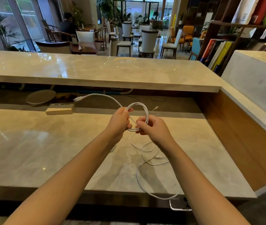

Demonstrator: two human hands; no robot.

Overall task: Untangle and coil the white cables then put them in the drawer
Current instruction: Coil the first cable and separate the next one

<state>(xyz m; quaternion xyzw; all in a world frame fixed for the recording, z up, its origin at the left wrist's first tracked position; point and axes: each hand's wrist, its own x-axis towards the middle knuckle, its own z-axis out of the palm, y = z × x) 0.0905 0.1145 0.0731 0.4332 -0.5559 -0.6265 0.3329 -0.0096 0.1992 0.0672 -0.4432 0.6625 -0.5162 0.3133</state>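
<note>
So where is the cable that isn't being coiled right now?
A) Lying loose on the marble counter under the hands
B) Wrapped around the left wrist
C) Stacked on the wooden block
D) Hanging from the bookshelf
A: the thin loose cable sprawls in untidy loops on the marble counter, while the left hand and right hand hold the coiled cable above it.
</note>
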